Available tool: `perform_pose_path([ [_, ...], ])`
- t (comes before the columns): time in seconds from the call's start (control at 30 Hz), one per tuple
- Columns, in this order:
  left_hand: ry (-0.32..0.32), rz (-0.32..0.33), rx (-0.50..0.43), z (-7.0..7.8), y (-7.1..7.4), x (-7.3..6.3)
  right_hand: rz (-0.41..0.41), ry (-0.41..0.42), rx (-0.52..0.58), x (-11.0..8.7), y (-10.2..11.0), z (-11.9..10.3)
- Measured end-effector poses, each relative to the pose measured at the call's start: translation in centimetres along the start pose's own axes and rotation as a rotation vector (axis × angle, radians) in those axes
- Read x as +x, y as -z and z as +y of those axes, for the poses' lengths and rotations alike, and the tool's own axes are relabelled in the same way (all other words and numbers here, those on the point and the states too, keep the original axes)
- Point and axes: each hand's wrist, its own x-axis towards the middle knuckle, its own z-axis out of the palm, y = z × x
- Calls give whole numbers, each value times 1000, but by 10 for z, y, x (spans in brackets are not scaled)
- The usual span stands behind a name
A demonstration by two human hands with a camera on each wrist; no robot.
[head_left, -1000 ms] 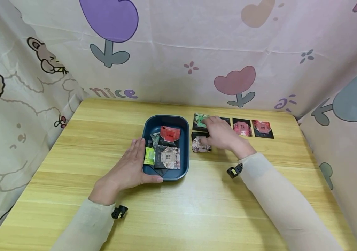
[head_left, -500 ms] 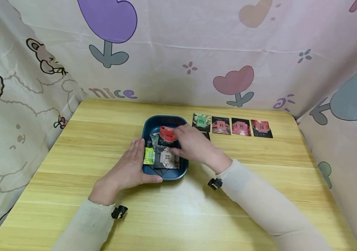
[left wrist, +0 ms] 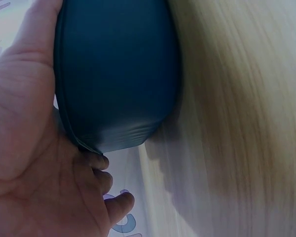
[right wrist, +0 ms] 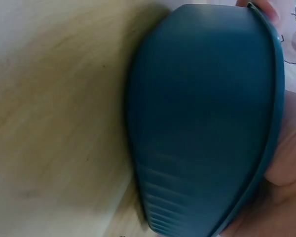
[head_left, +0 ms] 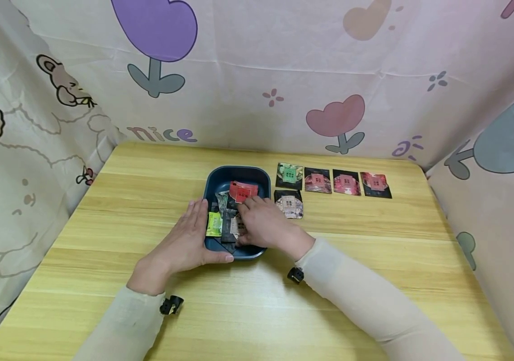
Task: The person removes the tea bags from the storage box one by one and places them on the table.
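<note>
A dark blue tray stands on the table, holding several tea sachets. My left hand rests along its left side, fingers extended and thumb at the near rim; in the left wrist view the palm lies beside the tray wall. Reaching over the right rim, my right hand pinches a black and pale floral sachet between fingers and thumb, covering its right part. Above it in the tray lies a red sachet, and to its left a yellow-green one.
Right of the tray, a row of sachets lies at the back: a green one, a dull pink one, a bright pink one and a red one. A pale floral sachet lies below the green one. A printed curtain hangs behind.
My right hand has moved left from the sachets on the table into the tray and taken hold of the pale floral sachet there. My left hand has stayed at the tray.
</note>
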Motion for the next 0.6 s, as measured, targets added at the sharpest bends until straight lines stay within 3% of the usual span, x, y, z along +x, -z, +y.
perform_pose_path([
  [0.33,-22,9,13,0,1,-1,-37,-41,-80,0,-4,-4],
  [0.6,-4,1,21,1,1,1,-76,-70,-125,2,-5,-7],
])
